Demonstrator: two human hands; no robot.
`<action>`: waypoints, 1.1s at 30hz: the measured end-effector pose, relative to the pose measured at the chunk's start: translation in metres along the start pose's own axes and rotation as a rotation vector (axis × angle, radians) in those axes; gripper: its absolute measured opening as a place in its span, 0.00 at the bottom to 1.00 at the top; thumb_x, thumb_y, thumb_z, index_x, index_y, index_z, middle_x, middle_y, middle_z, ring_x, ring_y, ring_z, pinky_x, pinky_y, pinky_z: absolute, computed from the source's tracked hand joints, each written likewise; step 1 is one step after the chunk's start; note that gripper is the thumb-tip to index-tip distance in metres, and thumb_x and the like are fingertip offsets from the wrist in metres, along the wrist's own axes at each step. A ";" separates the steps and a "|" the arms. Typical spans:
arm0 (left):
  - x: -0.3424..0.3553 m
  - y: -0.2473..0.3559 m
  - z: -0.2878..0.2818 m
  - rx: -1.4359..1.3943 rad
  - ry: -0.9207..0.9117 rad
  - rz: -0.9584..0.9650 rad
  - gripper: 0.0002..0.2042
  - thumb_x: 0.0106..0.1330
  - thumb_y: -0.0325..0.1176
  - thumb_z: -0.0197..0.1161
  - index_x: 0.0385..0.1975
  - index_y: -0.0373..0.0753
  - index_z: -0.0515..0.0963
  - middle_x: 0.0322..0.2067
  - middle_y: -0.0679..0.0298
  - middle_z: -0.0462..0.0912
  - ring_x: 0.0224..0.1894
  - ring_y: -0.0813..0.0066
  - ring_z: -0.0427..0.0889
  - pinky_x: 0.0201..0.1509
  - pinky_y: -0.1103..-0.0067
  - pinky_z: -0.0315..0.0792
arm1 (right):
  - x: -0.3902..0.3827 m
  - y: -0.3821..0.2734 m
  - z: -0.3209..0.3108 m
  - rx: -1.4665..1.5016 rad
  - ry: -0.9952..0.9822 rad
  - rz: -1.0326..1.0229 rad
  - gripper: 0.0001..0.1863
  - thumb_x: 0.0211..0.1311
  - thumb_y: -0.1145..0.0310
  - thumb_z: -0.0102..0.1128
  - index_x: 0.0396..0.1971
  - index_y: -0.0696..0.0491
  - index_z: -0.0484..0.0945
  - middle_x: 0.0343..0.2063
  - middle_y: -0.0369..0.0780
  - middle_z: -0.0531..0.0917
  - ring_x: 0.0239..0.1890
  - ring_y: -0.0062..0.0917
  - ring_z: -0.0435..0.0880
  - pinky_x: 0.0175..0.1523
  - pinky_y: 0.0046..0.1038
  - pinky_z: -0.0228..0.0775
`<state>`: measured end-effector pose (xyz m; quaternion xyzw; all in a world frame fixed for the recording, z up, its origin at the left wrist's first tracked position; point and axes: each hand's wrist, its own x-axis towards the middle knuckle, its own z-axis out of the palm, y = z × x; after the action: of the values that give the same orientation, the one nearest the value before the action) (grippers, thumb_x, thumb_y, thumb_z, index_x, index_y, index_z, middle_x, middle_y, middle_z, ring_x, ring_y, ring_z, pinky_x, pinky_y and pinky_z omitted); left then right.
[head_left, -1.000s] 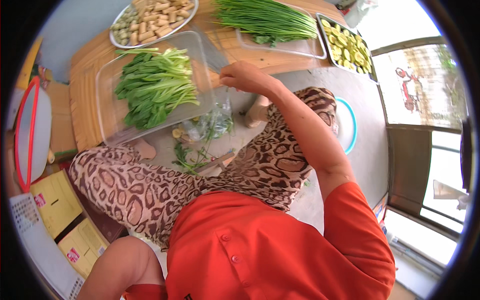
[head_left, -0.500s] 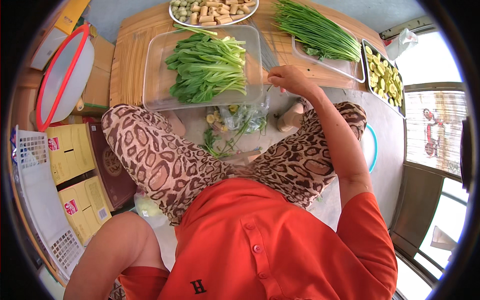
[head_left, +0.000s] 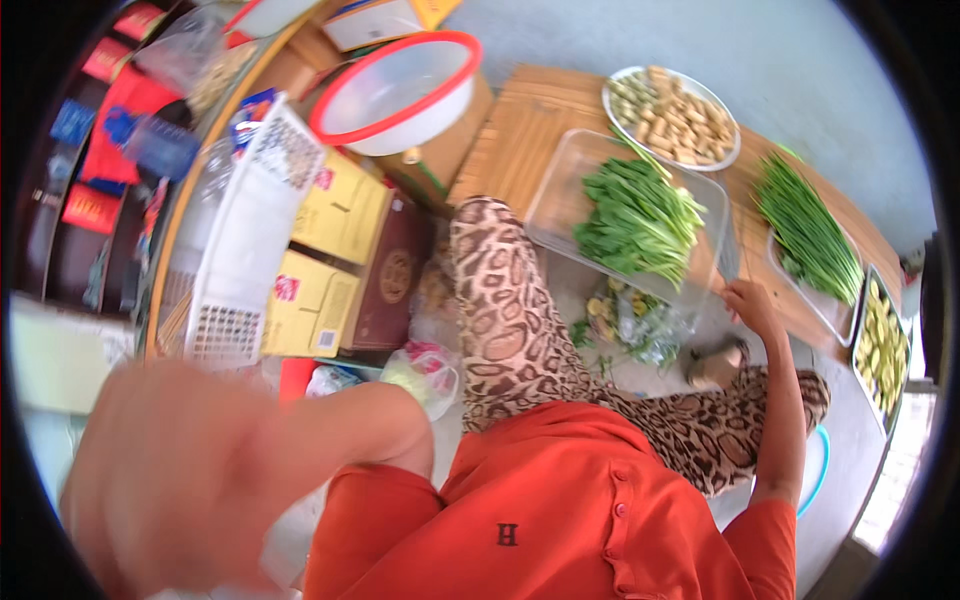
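Note:
My right hand (head_left: 748, 303) is at the table's near edge, fingers curled together in a closed pinch. What lies between the fingertips, if anything, is too small to make out. Just beyond it are thin grey sticks (head_left: 729, 256). To its left stands a clear plastic tray (head_left: 556, 196) heaped with leafy greens (head_left: 632, 215). My left hand (head_left: 165, 480) is raised large at the lower left, its fingers smeared by motion. Behind that hand is a white plastic basket (head_left: 235, 260).
Across the wooden table (head_left: 530, 105) are an oval plate (head_left: 737, 135) of cut pale pieces, green chives (head_left: 805, 225) and a tray of sliced vegetables (head_left: 880, 340). A red-rimmed basin (head_left: 400, 110) and yellow boxes (head_left: 310, 300) stand left. Plastic bags (head_left: 650, 325) and scraps lie below the table.
The view has swung left, so the table now sits farther right. My left hand has come into view at the lower left, blurred. The right hand stays beside the greens tray.

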<state>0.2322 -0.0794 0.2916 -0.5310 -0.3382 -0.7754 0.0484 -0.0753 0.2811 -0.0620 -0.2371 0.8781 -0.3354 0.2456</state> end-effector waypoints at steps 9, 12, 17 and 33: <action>-0.092 -0.131 -0.155 0.985 0.760 -0.428 0.10 0.66 0.35 0.58 0.33 0.35 0.83 0.14 0.75 0.71 0.17 0.90 0.68 0.19 0.85 0.62 | -0.003 0.037 0.003 0.031 -0.082 0.094 0.12 0.60 0.69 0.52 0.25 0.62 0.76 0.16 0.40 0.77 0.14 0.22 0.76 0.21 0.25 0.69; -0.107 -0.157 -0.190 1.205 0.641 -0.456 0.09 0.63 0.34 0.61 0.30 0.36 0.84 0.18 0.69 0.80 0.20 0.88 0.71 0.21 0.84 0.63 | -0.005 0.044 0.005 0.092 -0.043 0.104 0.11 0.61 0.69 0.52 0.26 0.62 0.76 0.16 0.40 0.77 0.13 0.22 0.75 0.19 0.23 0.68; -0.135 -0.190 -0.231 1.269 0.621 -0.551 0.08 0.58 0.33 0.63 0.27 0.35 0.83 0.19 0.60 0.81 0.20 0.78 0.75 0.26 0.79 0.67 | -0.006 0.040 0.010 0.091 -0.085 0.185 0.10 0.61 0.70 0.51 0.26 0.61 0.76 0.16 0.39 0.77 0.14 0.21 0.76 0.19 0.22 0.67; -0.181 -0.215 -0.265 1.341 0.575 -0.791 0.08 0.64 0.36 0.60 0.36 0.40 0.82 0.27 0.57 0.83 0.28 0.68 0.83 0.34 0.74 0.74 | -0.132 0.004 -0.038 -1.122 0.026 0.311 0.14 0.55 0.59 0.57 0.21 0.54 0.82 0.29 0.45 0.81 0.39 0.37 0.80 0.45 0.38 0.71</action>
<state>0.0074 -0.1191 -0.0198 -0.0124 -0.8650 -0.4743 0.1631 0.0028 0.3785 -0.0033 -0.1950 0.9489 0.2182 0.1179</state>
